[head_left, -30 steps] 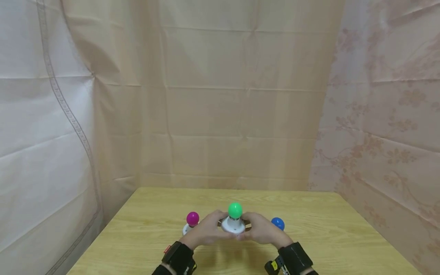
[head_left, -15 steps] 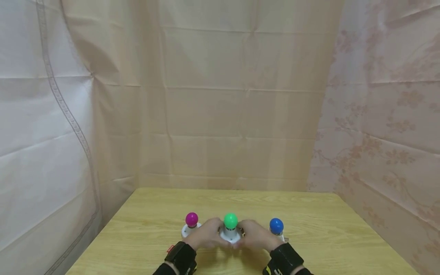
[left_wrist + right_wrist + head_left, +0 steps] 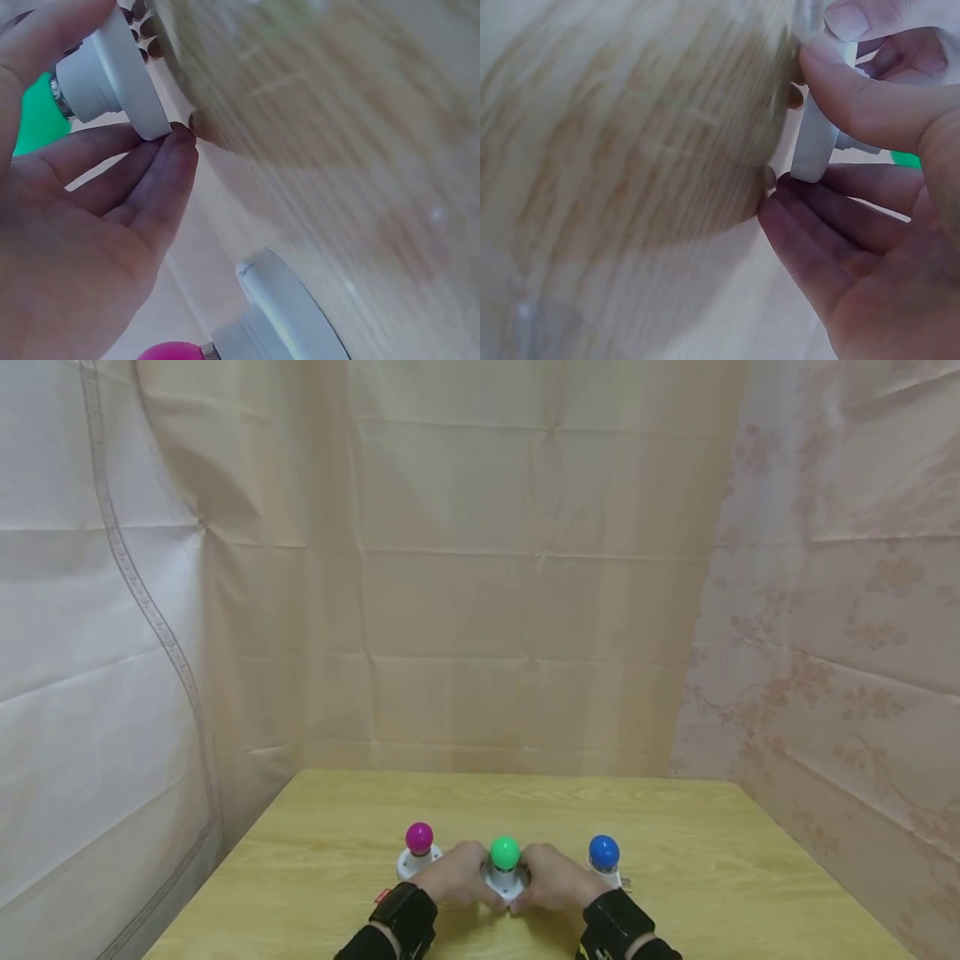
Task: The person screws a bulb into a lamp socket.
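A green light bulb (image 3: 505, 853) stands upright in a round white lamp holder (image 3: 506, 885), low over the table in the middle. My left hand (image 3: 459, 874) grips the holder's left rim between thumb and fingers. From the other side my right hand (image 3: 557, 877) pinches the same rim, and the thumbs come close together in front. The left wrist view has the fingertips under the edge of the holder (image 3: 139, 82), right by the tabletop. In the right wrist view, fingers curl below the white rim (image 3: 814, 146); whether the holder touches the table I cannot tell.
Left of the hands, a magenta bulb (image 3: 419, 838) sits in its own white holder (image 3: 407, 866). A blue bulb (image 3: 603, 853) in another white base (image 3: 611, 878) is to the right. The wood-grain table (image 3: 360, 802) ends at hanging cloth (image 3: 480, 610) behind.
Both hands have lowered the green bulb and its holder toward the table, slightly left and nearer me. Over the last half second they have barely moved.
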Demonstrator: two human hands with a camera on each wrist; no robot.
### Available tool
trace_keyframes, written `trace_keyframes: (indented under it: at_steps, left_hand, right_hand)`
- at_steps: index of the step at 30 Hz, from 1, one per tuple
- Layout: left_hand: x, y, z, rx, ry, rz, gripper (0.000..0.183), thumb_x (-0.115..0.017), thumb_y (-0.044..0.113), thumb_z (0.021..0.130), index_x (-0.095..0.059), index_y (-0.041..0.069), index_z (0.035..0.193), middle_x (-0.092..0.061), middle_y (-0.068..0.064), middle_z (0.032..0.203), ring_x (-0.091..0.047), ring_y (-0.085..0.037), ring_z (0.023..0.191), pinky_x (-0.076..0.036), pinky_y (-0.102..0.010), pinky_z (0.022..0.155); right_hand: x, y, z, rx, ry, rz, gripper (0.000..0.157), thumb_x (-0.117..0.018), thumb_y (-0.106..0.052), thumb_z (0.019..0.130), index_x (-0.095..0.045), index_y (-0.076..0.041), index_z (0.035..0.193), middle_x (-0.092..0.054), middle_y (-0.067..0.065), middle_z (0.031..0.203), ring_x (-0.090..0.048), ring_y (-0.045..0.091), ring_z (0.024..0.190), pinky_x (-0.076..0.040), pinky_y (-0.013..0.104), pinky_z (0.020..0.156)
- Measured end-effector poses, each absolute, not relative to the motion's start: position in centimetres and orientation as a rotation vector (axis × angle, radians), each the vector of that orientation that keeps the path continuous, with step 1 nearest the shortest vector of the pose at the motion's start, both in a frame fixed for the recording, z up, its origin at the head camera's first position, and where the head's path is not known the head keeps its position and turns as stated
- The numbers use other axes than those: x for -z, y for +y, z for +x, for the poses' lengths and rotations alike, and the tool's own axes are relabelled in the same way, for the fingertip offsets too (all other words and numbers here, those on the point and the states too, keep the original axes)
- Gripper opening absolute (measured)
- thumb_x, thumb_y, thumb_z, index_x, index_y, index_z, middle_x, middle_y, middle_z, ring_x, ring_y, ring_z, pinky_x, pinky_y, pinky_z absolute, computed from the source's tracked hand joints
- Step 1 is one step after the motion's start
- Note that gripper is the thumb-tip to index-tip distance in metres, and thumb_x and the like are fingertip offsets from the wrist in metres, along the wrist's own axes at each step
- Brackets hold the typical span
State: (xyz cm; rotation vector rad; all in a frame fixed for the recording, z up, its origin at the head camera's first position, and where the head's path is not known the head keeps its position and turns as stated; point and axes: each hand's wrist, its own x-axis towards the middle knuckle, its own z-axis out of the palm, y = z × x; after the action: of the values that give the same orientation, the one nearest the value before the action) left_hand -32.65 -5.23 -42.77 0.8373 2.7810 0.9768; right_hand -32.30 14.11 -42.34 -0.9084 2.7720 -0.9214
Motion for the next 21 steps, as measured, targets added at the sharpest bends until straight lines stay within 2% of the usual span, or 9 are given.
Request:
trace_keyframes:
  at_steps: [13, 21]
  left_hand:
    - [43.43, -4.86, -33.23, -1.004, 2.791, 0.927, 0.031, -0.084, 0.022, 0.054, -0.064, 0.013, 0.076, -0.058, 0.008, 0.068, -0.051, -0.006, 0.061, -0.045, -0.023, 0.059]
    - [43.15, -4.53, -33.6, -0.912, 2.85, 0.759, 0.05, -0.086, 0.028, 0.053, -0.058, 0.009, 0.091, -0.051, 0.001, 0.085, -0.051, -0.013, 0.075, -0.046, -0.031, 0.071]
  right_hand:
    - [42.94, 14.02, -32.79, 0.885, 2.852, -0.894, 0.036, -0.084, -0.021, 0.054, -0.062, -0.013, 0.081, -0.056, -0.006, 0.072, -0.046, 0.008, 0.062, -0.043, 0.026, 0.06]
    - [42.91, 13.95, -33.24, 0.923, 2.811, -0.815, 0.042, -0.085, -0.017, 0.055, -0.058, -0.012, 0.088, -0.057, -0.004, 0.074, -0.049, 0.01, 0.064, -0.044, 0.029, 0.061]
